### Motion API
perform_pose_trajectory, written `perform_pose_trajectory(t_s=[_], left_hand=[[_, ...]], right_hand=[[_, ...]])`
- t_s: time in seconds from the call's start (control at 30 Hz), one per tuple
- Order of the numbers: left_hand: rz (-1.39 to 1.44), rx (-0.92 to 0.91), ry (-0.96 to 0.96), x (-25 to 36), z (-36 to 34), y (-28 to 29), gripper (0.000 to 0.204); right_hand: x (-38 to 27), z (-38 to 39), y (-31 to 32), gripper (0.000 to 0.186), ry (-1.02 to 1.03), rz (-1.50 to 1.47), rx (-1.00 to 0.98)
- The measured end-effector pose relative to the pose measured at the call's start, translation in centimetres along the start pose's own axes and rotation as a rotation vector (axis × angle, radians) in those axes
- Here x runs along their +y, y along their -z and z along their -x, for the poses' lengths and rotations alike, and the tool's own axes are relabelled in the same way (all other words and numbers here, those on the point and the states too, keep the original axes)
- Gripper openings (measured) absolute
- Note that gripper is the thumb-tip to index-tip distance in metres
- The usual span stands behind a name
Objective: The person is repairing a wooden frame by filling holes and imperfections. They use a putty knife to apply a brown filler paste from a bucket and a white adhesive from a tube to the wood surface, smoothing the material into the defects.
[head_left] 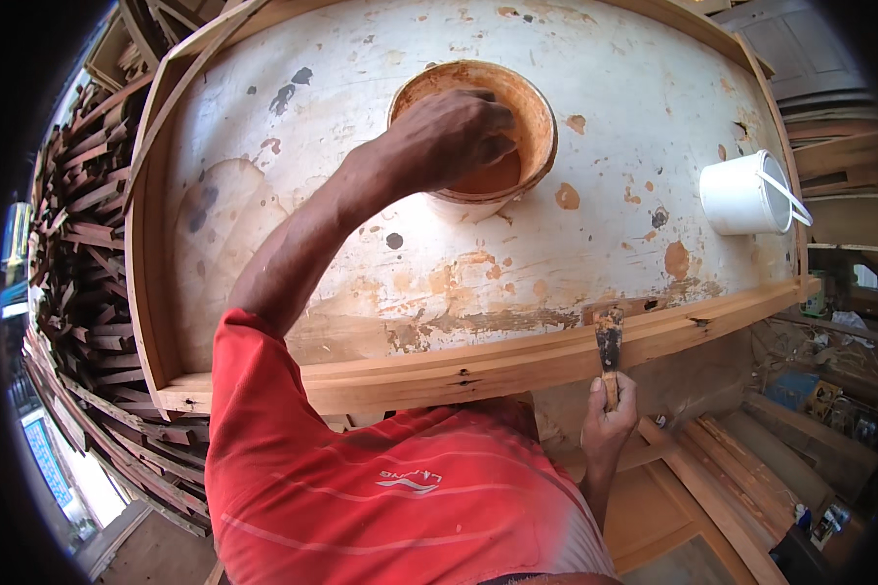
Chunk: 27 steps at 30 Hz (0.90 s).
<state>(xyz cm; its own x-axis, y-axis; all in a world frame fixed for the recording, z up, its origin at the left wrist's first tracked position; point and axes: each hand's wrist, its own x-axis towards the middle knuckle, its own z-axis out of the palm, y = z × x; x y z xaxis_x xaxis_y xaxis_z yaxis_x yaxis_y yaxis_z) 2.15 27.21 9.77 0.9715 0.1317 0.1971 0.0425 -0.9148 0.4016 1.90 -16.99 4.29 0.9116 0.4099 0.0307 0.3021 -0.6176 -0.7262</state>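
My left hand (456,135) reaches into a round bowl (544,112) smeared with orange-brown filler paste. Its fingers curl down into the paste, so what they grip is hidden. The bowl stands on a stained white panel (361,78) set in a light wooden frame (517,363). My right hand (610,421) is shut on the wooden handle of a putty knife (609,341). The knife's dark blade points up and rests against the near rail of the frame, beside a brown patch of filler. My red sleeve covers the lower middle of the view.
A white plastic bucket (741,195) lies on its side at the panel's right edge. Stacks of dark wood offcuts (78,224) fill the left side. Wooden boards and frames (732,458) lie below at the right, with small cans beyond them.
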Motion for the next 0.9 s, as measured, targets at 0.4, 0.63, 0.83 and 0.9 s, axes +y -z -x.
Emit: perform_pose_trajectory(t_s=[0.4, 0.63, 0.83, 0.9], left_hand=[[-0.112, -0.588, -0.154, -5.2, -7.6, -5.6, 0.023], [-0.068, -0.283, 0.117, -3.7, -7.7, 1.7, 0.047], [0.035, -0.098, 0.2, -1.0, -6.0, 7.3, 0.052], [-0.01, -0.073, 0.202, -0.4, -5.5, 8.7, 0.047]], right_hand=[[2.0, -2.0, -2.0, 0.023, 0.028, -0.1, -0.018], [2.7, -2.4, -1.2, 0.024, 0.081, -0.149, -0.041], [3.1, -3.0, -0.8, 0.023, 0.128, -0.154, -0.09], [2.6, -3.2, -0.4, 0.024, 0.112, -0.145, -0.118]])
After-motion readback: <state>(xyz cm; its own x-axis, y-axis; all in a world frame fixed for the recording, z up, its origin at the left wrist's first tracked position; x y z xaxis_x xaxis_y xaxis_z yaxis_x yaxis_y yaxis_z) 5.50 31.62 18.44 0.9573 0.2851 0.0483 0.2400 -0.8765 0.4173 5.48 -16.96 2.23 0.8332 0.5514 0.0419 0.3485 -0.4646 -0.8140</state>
